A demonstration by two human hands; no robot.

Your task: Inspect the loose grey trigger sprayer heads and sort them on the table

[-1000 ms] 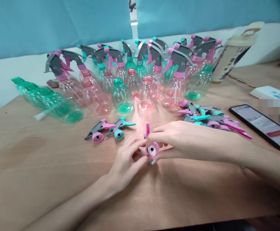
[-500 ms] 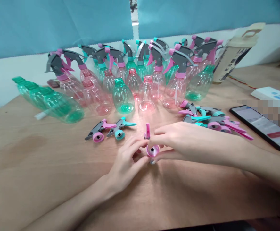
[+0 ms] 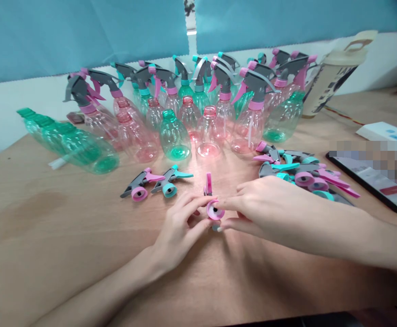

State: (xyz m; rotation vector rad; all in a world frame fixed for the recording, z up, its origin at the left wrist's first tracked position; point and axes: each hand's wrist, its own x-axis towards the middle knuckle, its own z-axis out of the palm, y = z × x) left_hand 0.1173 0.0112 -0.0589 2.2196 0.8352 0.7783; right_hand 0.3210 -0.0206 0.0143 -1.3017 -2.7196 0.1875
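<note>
A pink-and-grey spray trigger head (image 3: pixel 209 184) lies between my hands, its round pink collar facing up with a dark hole inside. My left hand (image 3: pixel 181 222) grips its left side between fingers and thumb. From the right, my right hand (image 3: pixel 270 209) reaches onto it, index fingertip at the collar's inner edge and thumb by the grey lower end. To the left rest a loose pink spray head (image 3: pixel 139 193) and a turquoise spray head (image 3: pixel 169 189). A pile of spray heads (image 3: pixel 304 178) lies beyond my right hand, which partly hides it.
Behind stand several bottles, some without heads, such as a green bottle (image 3: pixel 174 138) and a pink bottle (image 3: pixel 209 136). Several green bottles (image 3: pixel 82 145) lean at left. A phone (image 3: pixel 372 184), a white box (image 3: pixel 385 134) and a tall cup (image 3: pixel 331 81) are at right.
My right hand has shifted slightly right and down, with its index finger now at the inside of the pink collar. More of the collar and of the spray-head pile shows. My left hand stays put.
</note>
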